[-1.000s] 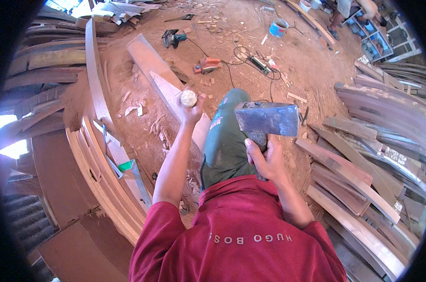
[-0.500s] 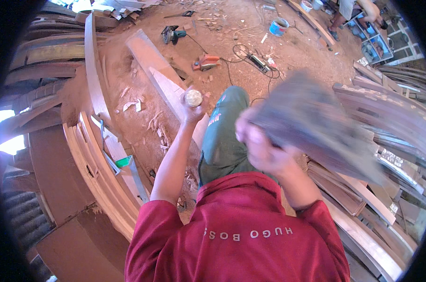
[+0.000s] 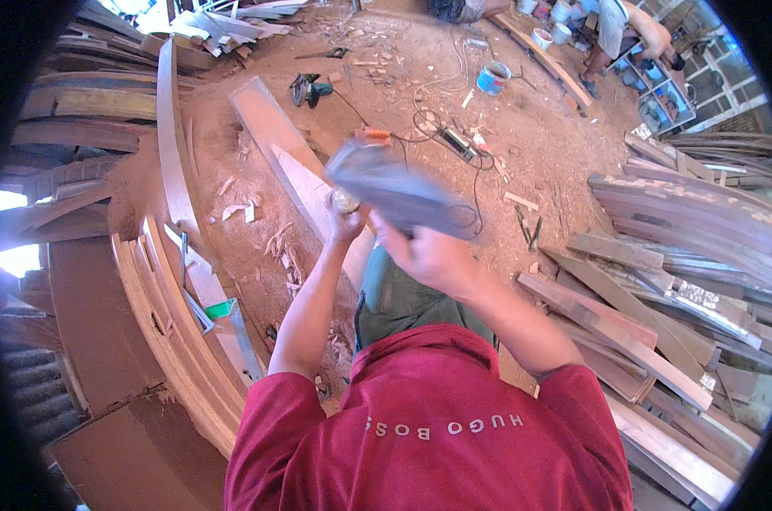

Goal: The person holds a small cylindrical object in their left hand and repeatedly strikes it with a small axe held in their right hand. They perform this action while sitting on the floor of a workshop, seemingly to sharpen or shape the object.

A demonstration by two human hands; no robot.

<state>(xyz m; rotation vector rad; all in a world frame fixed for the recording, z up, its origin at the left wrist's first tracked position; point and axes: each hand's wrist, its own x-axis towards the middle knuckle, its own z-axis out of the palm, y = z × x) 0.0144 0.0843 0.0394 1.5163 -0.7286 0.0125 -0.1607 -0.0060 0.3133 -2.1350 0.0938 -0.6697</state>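
My left hand [image 3: 347,226] is wrapped round an upright handle with a pale round end [image 3: 344,203], which looks like a chisel's. The handle's lower part is hidden beneath the hand. My right hand [image 3: 433,258] grips a dark, flat wooden block [image 3: 403,194], smeared by motion. The block's far left end is at the handle's top; whether they touch I cannot tell. Below my left hand a long plank [image 3: 271,121] lies slanted on the floor, with a pale pointed piece of wood [image 3: 297,173] along it. My bent green-trousered leg [image 3: 394,285] is beside the plank.
An orange power tool [image 3: 376,134], a green power tool [image 3: 309,89], a power strip [image 3: 458,143] and a handsaw [image 3: 325,54] lie ahead among shavings. Curved boards [image 3: 152,307] line the left, stacked planks [image 3: 633,341] the right. A bucket [image 3: 492,78] and another person [image 3: 616,34] are farther off.
My right hand has swung the block leftward, from out at the right to the handle in my left hand. The left hand stays in nearly the same place, still round the handle.
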